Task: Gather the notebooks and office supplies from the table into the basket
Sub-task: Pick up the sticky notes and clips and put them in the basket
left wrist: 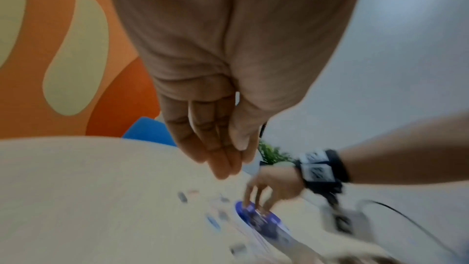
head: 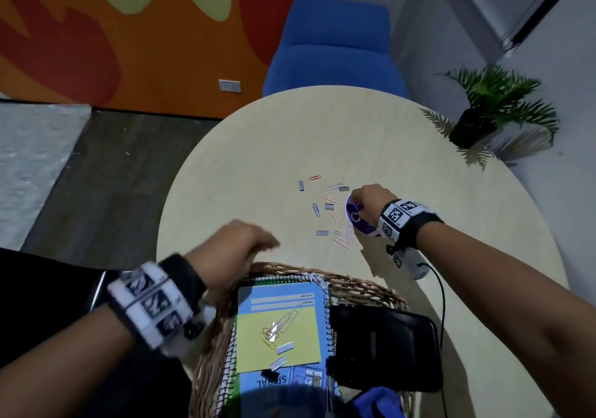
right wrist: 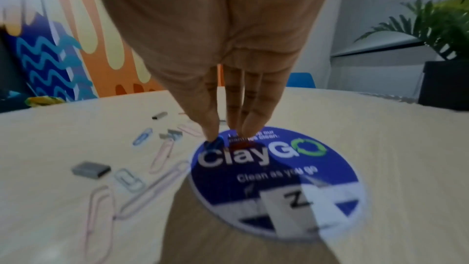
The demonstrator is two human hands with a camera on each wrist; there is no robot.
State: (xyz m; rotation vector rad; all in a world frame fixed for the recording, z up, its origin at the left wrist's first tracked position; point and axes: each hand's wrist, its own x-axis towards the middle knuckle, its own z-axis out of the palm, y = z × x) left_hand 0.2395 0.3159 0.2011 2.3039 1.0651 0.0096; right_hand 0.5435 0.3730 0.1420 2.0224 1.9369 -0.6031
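Note:
Near the table's front edge stands a wicker basket [head: 371,283]. It holds a blue spiral notebook [head: 280,291], a yellow pad [head: 277,337] with paper clips and staple strips on it, and a black device [head: 383,346]. Loose paper clips [head: 335,217] and staple strips [head: 322,232] lie mid-table. My right hand [right wrist: 225,136] points straight down on a round blue sticker [right wrist: 274,170]. Its thumb and fingertips pinch at a small blue clip [right wrist: 214,144] and a small red one [right wrist: 241,145]. My left hand [head: 264,243] hovers, blurred, over the basket's far-left rim, fingers straight and holding nothing.
The round pale table [head: 242,159] has a blue chair [head: 335,46] behind it and a potted plant [head: 483,108] at its far right edge. A cable [head: 442,295] hangs from my right wrist beside the basket. A blue object [head: 377,401] shows at the basket's near end.

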